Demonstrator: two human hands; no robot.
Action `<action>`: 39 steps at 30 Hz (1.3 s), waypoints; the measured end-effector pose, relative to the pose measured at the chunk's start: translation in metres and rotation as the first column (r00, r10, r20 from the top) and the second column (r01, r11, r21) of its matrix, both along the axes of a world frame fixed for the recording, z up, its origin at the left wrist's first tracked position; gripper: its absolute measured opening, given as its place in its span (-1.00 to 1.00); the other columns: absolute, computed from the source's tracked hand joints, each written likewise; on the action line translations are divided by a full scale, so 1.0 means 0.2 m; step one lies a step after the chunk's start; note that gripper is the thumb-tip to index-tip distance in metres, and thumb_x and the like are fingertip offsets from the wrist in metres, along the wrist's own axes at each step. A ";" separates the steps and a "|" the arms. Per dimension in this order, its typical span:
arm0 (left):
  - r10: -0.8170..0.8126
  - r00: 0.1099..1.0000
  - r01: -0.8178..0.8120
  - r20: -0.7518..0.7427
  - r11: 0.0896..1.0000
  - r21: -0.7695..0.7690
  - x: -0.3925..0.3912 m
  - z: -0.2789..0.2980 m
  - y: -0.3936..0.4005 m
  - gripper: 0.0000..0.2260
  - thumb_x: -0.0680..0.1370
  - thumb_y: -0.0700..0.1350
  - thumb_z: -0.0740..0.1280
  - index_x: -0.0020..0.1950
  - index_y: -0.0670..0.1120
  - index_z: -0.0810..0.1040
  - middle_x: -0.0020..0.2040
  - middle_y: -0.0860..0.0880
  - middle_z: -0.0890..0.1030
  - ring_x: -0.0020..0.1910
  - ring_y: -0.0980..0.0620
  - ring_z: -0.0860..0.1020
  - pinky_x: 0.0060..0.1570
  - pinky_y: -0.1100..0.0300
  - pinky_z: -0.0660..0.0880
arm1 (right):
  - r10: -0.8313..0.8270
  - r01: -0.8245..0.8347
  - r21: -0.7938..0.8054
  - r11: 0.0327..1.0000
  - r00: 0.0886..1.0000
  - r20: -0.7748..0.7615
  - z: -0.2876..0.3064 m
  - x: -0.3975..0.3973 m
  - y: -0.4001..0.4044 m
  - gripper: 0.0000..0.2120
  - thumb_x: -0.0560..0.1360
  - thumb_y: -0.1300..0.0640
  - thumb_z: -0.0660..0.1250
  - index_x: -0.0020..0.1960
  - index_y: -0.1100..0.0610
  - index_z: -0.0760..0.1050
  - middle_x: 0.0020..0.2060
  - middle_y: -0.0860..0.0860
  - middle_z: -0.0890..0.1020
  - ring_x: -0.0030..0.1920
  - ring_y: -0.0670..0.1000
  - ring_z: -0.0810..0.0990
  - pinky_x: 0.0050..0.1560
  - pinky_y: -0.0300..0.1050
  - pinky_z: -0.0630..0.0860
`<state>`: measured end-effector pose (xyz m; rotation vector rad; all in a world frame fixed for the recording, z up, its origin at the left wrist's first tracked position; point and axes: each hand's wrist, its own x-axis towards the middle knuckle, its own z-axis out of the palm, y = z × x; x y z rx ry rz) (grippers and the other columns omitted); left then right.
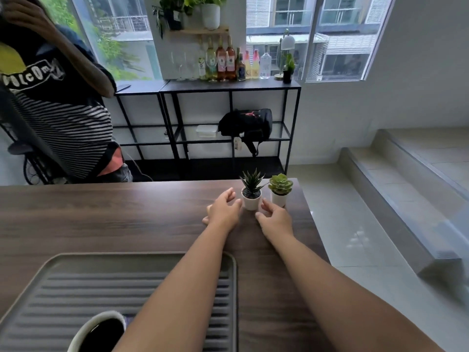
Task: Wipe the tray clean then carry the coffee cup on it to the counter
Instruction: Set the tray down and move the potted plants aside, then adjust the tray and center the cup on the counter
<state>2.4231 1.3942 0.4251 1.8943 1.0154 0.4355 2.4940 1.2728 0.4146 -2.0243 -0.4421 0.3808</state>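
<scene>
Head view showed the left hand (pixel 223 212) and right hand (pixel 275 218) open, empty, flanking a potted plant (pixel 251 191) at one o'clock; cup (pixel 101 331) sat on the tray (pixel 101 260) at seven. Best lift the pot upright, clear of the worktop (pixel 101 212).

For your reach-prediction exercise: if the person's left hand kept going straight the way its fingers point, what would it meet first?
Most likely the spiky plant's white pot. The left hand reaches forward and slightly right, fingertips beside the pot; whether they touch it is unclear.

The tray (pixel 142 260) looks matt grey and ribbed (rubbery plastic, apparently). Wood-grain table (pixel 101 212) lies under the fingers (pixel 229 195); just beyond them stands a smooth white pot (pixel 251 201).
</scene>
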 end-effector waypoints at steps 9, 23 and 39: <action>-0.180 0.982 0.152 0.063 0.936 0.317 -0.76 0.36 0.01 -0.64 0.51 0.02 0.33 0.31 0.16 0.51 0.17 0.26 0.58 0.32 -0.02 0.44 0.36 -0.04 0.36 | 0.078 -0.068 0.178 0.982 0.996 -0.047 -0.19 -0.38 -0.31 -0.65 0.43 0.27 0.30 -0.08 -0.22 0.55 -0.06 -0.13 0.67 0.00 -0.04 0.65 0.19 0.05 0.52; 0.430 0.894 -0.328 -0.129 0.822 0.465 -2.32 -0.01 0.28 -0.68 0.50 -0.16 0.39 0.25 -0.15 0.58 0.19 -0.20 0.58 0.21 -0.20 0.51 0.26 -0.03 0.36 | 0.300 -0.302 0.029 0.953 0.952 0.053 -0.13 -1.10 -0.65 -0.62 0.42 0.25 0.41 0.07 -0.19 0.52 -0.18 -0.13 0.63 -0.27 -0.15 0.55 -0.15 -0.43 0.41; 0.295 0.938 -0.202 -0.183 0.892 0.404 -2.38 -0.20 0.46 -0.67 0.55 -0.29 0.30 0.32 -0.18 0.55 -0.07 -0.24 0.58 0.05 -0.27 0.54 0.04 0.00 0.40 | -0.099 0.153 -0.215 0.965 0.965 0.244 -0.09 -1.48 -0.64 -0.60 0.50 0.26 0.31 0.32 0.10 0.46 -0.15 0.02 0.51 -0.17 0.03 0.46 -0.09 -0.15 0.31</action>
